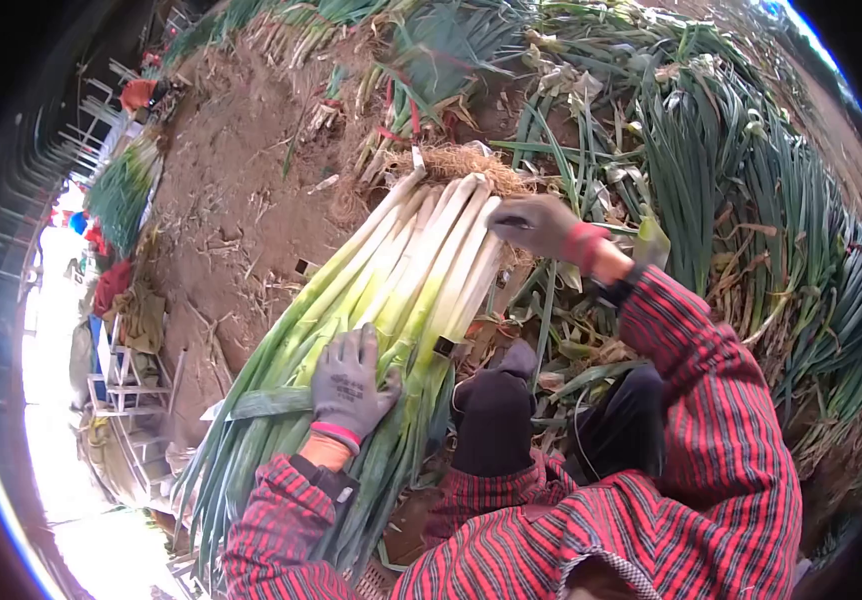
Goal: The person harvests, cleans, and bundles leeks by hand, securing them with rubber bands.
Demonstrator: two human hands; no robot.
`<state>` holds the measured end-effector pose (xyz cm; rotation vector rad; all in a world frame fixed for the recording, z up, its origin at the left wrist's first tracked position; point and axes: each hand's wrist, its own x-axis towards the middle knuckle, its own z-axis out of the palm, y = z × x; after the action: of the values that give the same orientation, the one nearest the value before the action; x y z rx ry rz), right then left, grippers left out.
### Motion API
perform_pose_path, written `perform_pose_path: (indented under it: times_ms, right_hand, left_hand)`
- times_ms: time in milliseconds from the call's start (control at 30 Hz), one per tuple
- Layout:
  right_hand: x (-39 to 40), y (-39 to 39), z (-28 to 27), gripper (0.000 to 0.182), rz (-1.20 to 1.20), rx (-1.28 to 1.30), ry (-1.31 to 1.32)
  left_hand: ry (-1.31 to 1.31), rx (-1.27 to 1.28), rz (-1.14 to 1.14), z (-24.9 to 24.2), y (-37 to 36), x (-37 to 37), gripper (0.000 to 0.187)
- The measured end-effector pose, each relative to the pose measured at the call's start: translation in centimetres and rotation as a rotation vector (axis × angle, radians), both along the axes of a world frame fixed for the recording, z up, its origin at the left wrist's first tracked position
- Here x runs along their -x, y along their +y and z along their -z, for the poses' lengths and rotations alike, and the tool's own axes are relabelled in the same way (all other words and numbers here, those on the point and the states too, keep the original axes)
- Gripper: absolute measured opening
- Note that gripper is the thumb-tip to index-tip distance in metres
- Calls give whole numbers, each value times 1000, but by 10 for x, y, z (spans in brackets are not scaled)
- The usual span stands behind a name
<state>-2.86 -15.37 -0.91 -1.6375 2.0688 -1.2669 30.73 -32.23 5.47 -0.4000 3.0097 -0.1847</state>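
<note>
A thick bundle of long green onions (391,290) lies across the ground in front of me, white stalks and roots at the far end, leaves fanning toward the lower left. My left hand (353,380), in a grey glove, rests with fingers stretched out on the green part of the stalks. At the white ends on the right is my gloved right hand (539,224), its fingers curled together; I cannot tell what it holds, though a dark patch shows at the fingers. A loose leaf (271,402) crosses the bundle beside my left hand.
Piles of green onions (696,180) line the right side, with more at the back. Cut roots (461,165) lie beyond the bundle. Dry leaf scraps and bare soil (221,160) surround it. Metal frames (131,385) stand at left, and another person (141,95) is farther back.
</note>
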Motion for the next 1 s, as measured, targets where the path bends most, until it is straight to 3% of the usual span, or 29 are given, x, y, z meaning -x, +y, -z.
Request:
perform_pose_path:
  times_ms: [33,100,267,400,433,500,600,700,733,867,1000]
  right_hand:
    - [-1,-34,4,18,-45,97,185]
    - [-1,-93,3,19,-37,-34,270]
    - [14,-171,-11,24,50,-187,160]
    - [42,-178,15,25,-50,-558,467]
    - [45,-166,22,23,-94,-503,261]
    - [46,-163,22,20,-61,-536,160]
    - [44,-174,1,26,-108,-709,322]
    - [48,-190,6,29,-183,-649,597]
    - [43,-188,2,32,-142,-736,528]
    - [38,-182,20,35,-222,-618,577]
    - [35,-188,-2,39,-319,-761,533]
  left_hand:
    - [0,0,2,1,0,0,70]
    - [-20,12,-11,0,1,0,71]
    - [-4,-27,-58,-4,3,2,70]
    - [45,-36,-45,-4,1,1,69]
    - [52,-33,-33,-3,1,0,69]
    - [65,-33,-24,-2,-1,0,69]
    - [58,-24,-19,0,2,-4,69]
    - [73,-16,-32,2,3,-1,70]
    - [75,-23,-35,1,3,-1,70]
    - [54,-17,-42,1,2,-1,71]
    - [72,-6,-24,3,1,-2,70]
